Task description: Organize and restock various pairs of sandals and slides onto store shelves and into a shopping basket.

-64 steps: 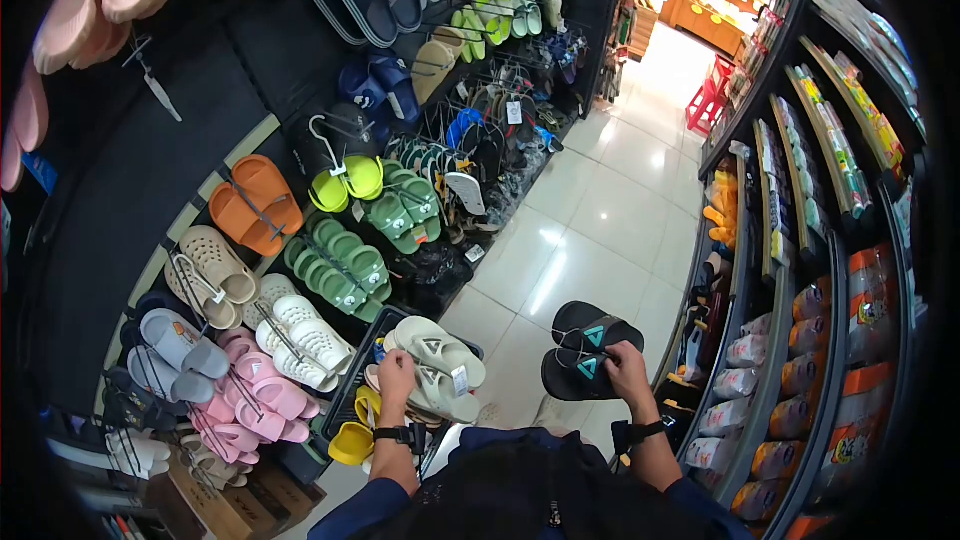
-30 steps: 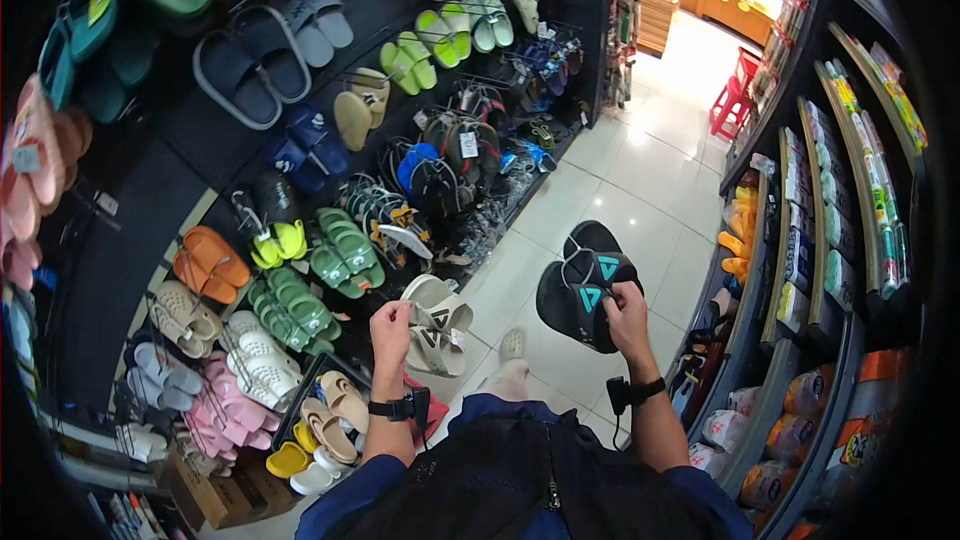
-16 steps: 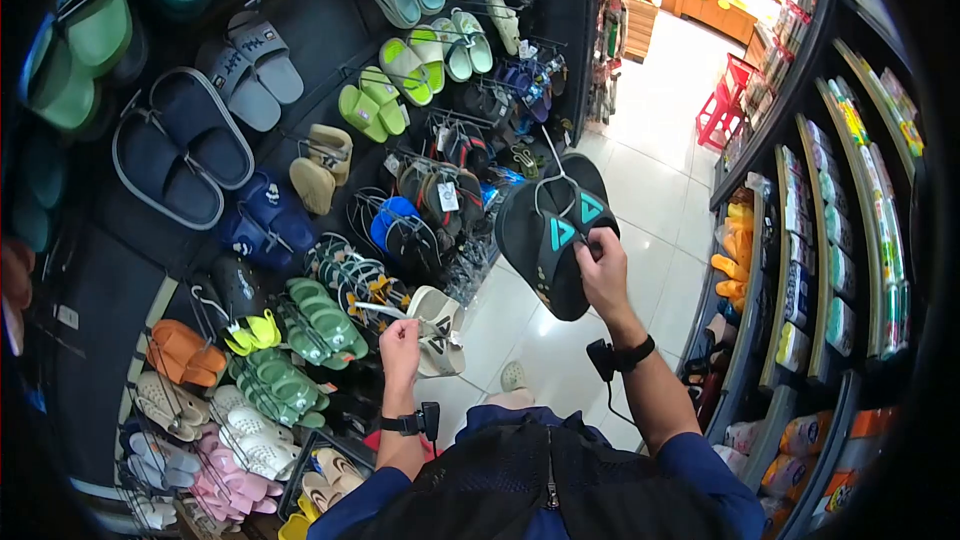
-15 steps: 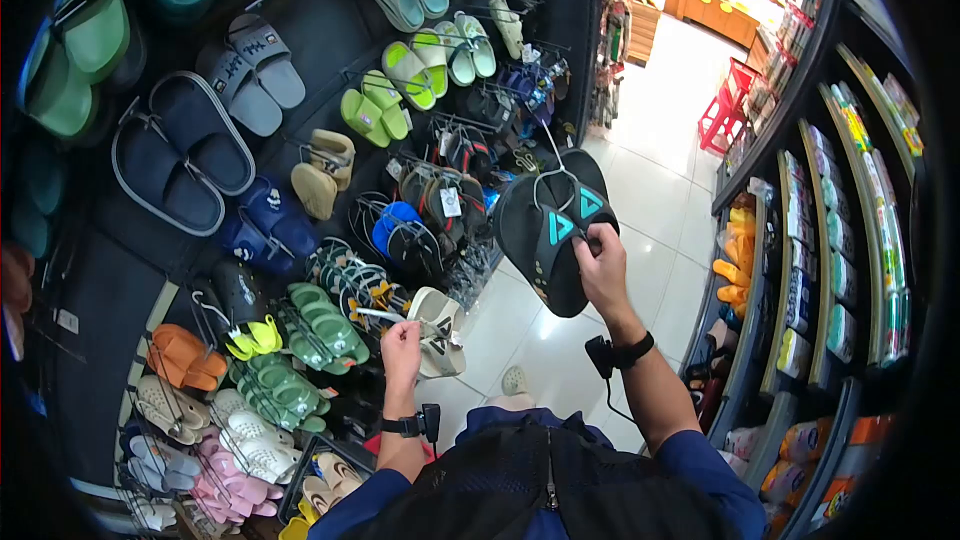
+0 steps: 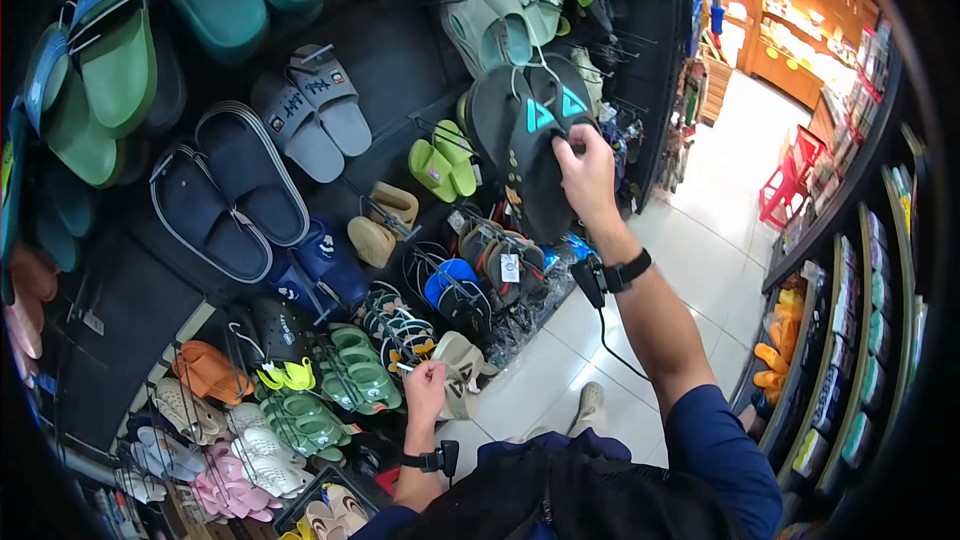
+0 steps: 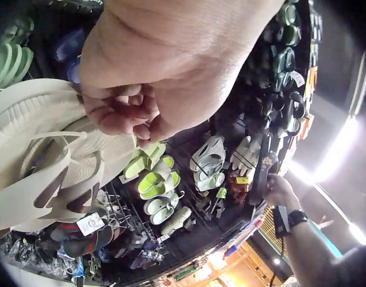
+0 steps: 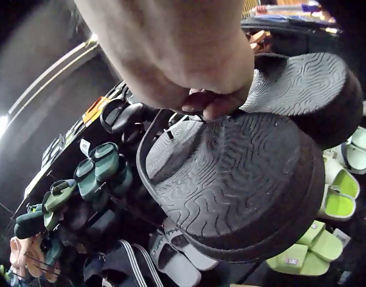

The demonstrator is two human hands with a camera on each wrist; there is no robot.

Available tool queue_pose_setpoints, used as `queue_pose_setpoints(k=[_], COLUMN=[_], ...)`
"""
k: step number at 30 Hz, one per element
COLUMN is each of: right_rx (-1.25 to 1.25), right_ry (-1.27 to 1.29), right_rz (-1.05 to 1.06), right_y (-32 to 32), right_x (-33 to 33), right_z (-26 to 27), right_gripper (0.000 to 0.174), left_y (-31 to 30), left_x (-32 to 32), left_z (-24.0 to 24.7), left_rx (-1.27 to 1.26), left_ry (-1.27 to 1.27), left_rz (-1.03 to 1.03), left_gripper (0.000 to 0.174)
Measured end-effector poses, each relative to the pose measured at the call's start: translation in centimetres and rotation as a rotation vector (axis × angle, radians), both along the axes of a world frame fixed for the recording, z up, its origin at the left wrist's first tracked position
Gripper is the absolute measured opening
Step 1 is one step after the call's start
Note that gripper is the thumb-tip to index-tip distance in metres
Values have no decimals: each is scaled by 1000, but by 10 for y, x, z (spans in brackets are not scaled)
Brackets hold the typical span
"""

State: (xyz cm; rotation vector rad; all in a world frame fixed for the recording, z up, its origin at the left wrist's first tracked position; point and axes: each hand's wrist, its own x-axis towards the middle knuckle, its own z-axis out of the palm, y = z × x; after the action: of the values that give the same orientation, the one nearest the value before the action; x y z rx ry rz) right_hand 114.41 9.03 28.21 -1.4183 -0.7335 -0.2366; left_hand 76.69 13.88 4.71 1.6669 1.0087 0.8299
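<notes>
My right hand (image 5: pixel 588 175) grips a pair of black flip-flops (image 5: pixel 545 175) by the straps, raised in front of the upper racks. Turquoise triangles mark the straps, and a pale hanger hook sticks up above the pair. The right wrist view shows the wavy-patterned footbeds of the black flip-flops (image 7: pixel 230 173) below the curled fingers. Lower down, my left hand (image 5: pixel 425 395) pinches a white hanger with a pair of beige flip-flops (image 5: pixel 462 370) on it. In the left wrist view, these beige flip-flops (image 6: pixel 45 149) hang beside the curled fingers (image 6: pixel 120 116).
A dark wall rack holds lime slides (image 5: pixel 442 165), navy slides (image 5: pixel 230 195), grey slides (image 5: pixel 320 115) and many other pairs on wire hooks. Shelves of packaged goods (image 5: pixel 860 370) line the right side. Pale floor tiles (image 5: pixel 690 270) run between, toward a red stool (image 5: pixel 793 180).
My right hand has lifted the black flip-flops from over the aisle floor up toward the rack. My left hand keeps the beige pair low, and the view has turned toward the wall.
</notes>
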Motion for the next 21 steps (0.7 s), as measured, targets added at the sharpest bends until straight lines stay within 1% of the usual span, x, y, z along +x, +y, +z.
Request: queue_pose_setpoints(k=[2,3,6,8,10,11,14,15,17,19,21], right_rx=[45,60,105,131,148,157,160,164,157,165,152], right_ry=[-30,-31,-52,9,-5,-20,15,-17,-38,-113,-106], right_rz=[22,38,87,153,180,185,251,240,260,266,293], right_y=[31,44,78,100,119,128,133,138,140,141,140], right_x=[19,25,46,57,68,73,71,73,75,75,73], right_z=[13,20,42,52,56,56,67,68,67,64,62], right_gripper=[20,20,22,23,23,22,20,17,16,15,15], left_y=[4,2,2,1,1,2,-2,-3,-6,-5,-4], left_x=[-1,0,1,7,7,8,22,27,38,45,50], left_z=[-4,3,3,9,7,6,17,21,27,28,29], left_rx=[-15,-4,-28,-25,-10,-100,-153,-154,-147,-157,-164], left_ry=[78,102,75,68,108,122,118,118,118,120,123], left_rz=[17,34,63,118,163,198,266,281,308,322,337], left_gripper=[18,17,17,17,18,18,18,18,17,17,17])
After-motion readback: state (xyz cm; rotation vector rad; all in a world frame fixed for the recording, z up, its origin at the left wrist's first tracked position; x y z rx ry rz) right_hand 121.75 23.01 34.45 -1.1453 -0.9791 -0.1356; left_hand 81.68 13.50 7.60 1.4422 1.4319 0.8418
